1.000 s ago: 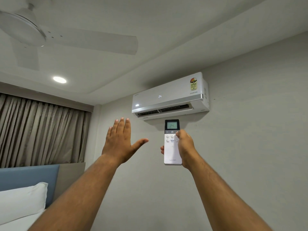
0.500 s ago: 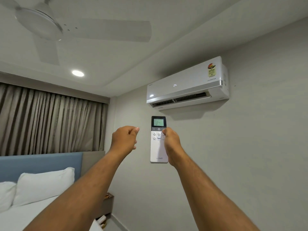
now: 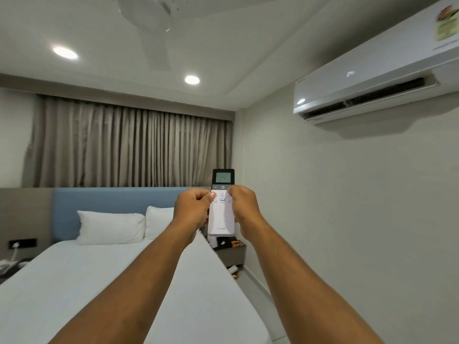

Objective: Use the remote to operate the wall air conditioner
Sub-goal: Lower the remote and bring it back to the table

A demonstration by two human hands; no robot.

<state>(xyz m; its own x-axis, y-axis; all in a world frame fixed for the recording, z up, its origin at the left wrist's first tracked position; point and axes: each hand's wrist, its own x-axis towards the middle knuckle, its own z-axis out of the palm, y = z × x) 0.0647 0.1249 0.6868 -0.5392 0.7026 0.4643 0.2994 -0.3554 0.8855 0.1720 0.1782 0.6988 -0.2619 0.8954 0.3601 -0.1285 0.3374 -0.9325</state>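
- The slim white plastic remote [image 3: 221, 217] with a dark screen is held upright by both hands — left hand [image 3: 192, 207], right hand [image 3: 244, 209].
- Each grip is closed on it.
- The white wall air conditioner [image 3: 372, 78] is seen at 2 o'clock.

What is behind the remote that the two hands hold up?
Behind the remote show the curtain, the blue headboard and the wall corner. The remote and both hands cover part of the nightstand below.

Illumination was moderate and even. Two recessed ceiling lights [image 3: 65, 52] [image 3: 192, 80], at 10 and 11 o'clock, appeared overexposed. The air conditioner [image 3: 372, 80] at 2 o'clock carried a small specular glare and cast a soft shadow on the wall [image 3: 372, 194] below. Wide-angle distortion stretched the frame edges. Overall focus was slightly soft.
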